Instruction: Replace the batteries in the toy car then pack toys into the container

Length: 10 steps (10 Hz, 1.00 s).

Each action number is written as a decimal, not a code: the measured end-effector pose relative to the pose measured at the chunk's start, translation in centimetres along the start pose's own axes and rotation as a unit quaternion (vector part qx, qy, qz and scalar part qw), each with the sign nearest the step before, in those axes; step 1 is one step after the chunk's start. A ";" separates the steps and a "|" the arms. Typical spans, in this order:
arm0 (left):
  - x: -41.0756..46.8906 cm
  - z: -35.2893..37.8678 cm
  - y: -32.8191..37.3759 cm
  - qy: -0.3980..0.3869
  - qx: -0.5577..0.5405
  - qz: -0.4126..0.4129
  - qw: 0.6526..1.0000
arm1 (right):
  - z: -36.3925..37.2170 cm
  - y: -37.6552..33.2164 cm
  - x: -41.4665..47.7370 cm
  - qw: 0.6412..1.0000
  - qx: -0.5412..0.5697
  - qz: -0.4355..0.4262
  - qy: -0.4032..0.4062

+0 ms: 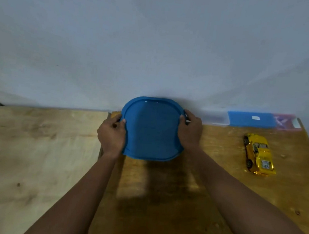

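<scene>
Gripping the container point(152, 130) by its two sides, I am holding it at the far middle of the surface point(179, 195), close to the wall point(157, 41). My left hand point(111, 133) is curling round its left edge with the thumb lying on the rim, and my right hand point(191, 132) is clamping the right edge the same way. Its flat blue top is facing up toward me; I cannot tell whether its base is resting on the wood or hanging just above it.

The toy car point(259, 154) is sitting well apart to my right, untouched. Its long axis is running from the far side toward me, slanting a little rightward at the near end. Which end is the nose is hard to make out, possibly the near one.

The surface is showing as bare, amber-brown wood with knots and stains, and a paler board point(31, 151) is adjoining it on my left. A plain grey-white wall is rising behind. A flat blue box point(252, 119) is lying against that wall, beyond the car.

The container is looking like a rounded square with a raised lip around its lid. The car is glossy yellow, with dark wheels showing along its left flank.
</scene>
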<state>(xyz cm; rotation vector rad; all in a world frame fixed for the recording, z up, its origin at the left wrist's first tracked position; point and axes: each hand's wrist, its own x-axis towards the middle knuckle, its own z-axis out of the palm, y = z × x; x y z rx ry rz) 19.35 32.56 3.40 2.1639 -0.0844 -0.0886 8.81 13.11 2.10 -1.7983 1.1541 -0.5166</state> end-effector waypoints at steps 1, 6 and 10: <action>0.2 0.4 -0.3 -0.008 -0.031 -0.029 0.999 | 0.1 0.1 0.3 0.999 0.039 0.000 -0.006; 2.1 0.8 -2.0 -0.164 -0.206 -0.200 0.944 | 0.7 0.0 2.2 0.962 0.196 0.191 -0.004; -0.4 -0.7 -0.3 -0.119 -0.143 -0.218 0.958 | -3.4 -2.0 -0.7 0.988 0.047 0.111 -0.095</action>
